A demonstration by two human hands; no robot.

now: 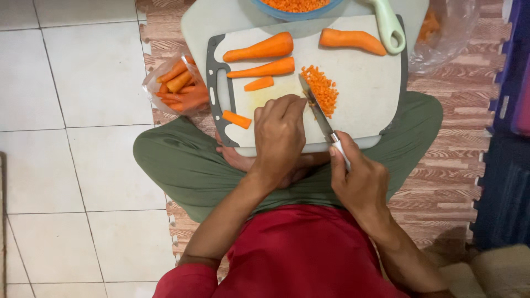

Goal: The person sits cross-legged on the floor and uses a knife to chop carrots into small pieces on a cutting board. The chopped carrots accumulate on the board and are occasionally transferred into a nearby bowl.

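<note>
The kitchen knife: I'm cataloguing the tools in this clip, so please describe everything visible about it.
The kitchen knife with a slim grey metal blade and pale handle lies slanted across the white cutting board with a dark grey rim. The right hand grips its handle near the board's front edge. The blade points up and away, its tip reaching the pile of finely diced orange carrot. The left hand rests on the board just beside the blade; whether they touch cannot be told.

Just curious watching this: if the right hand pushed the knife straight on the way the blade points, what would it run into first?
Probably the pile of diced carrot: the right hand aims the knife up and left along its edge. Past that lies a peeled carrot.
</note>
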